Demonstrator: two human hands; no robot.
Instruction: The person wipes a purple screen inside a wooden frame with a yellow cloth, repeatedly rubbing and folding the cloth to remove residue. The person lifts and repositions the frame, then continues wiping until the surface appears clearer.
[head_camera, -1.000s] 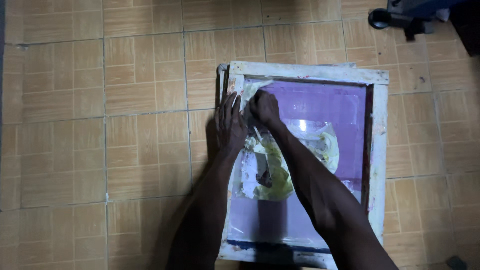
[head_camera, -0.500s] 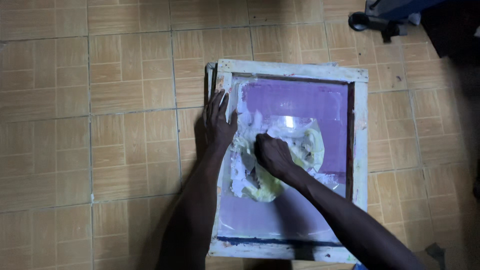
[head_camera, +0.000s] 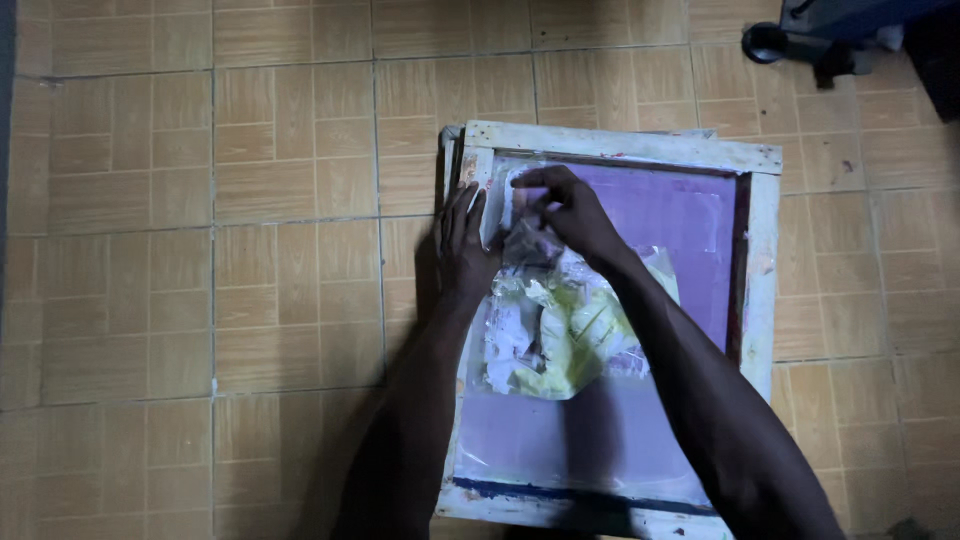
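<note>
The frame (head_camera: 770, 250) lay flat on the tiled floor (head_camera: 250, 250), its purple screen (head_camera: 690, 230) facing up. The left hand (head_camera: 462, 250) pressed flat, fingers spread, on the frame's left rail; the right hand (head_camera: 565, 215) held a narrow grip, pinching a crumpled rag (head_camera: 560, 330) near the upper-left corner. The step looked like wiping the mesh, which called for steady bracing.

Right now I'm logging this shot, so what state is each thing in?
Wooden frame: flat on the tiled floor.
Purple screen: partly covered with smeared yellow-white patches.
Clear film: crumpled on the screen.
Left hand: pressed flat on the frame's edge.
Right hand: pinching the film.
</note>
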